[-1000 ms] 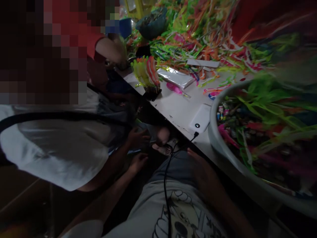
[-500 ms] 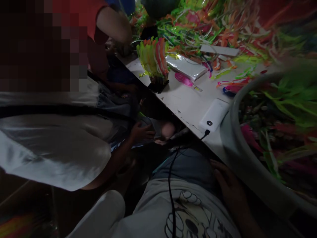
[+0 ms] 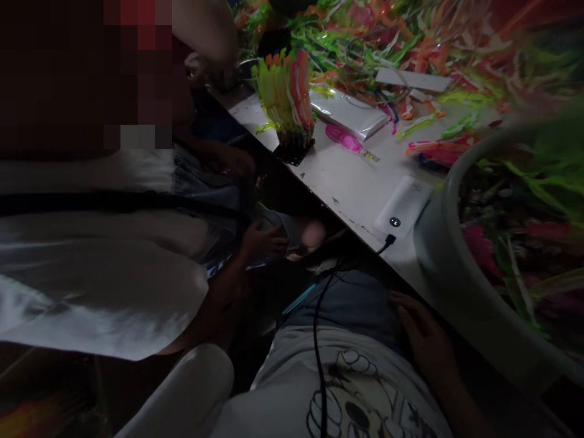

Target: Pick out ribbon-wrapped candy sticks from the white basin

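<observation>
The right hand [image 3: 424,334], fingers loosely parted with nothing visible in its grasp, sits just left of the grey tub [image 3: 435,261]; the left hand, further left of the tub, is lost in shadow, its state indeterminable. A white power bank [image 3: 404,207] lies just beside the tub's left wall, joined to a black cable [image 3: 316,331], and an upright bundle of neon strips [image 3: 287,97] stands beyond, well left of the tub.

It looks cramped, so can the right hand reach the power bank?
Probably yes: the right hand need only clear the table edge; nothing covers the power bank, though the tub crowds one side.
</observation>
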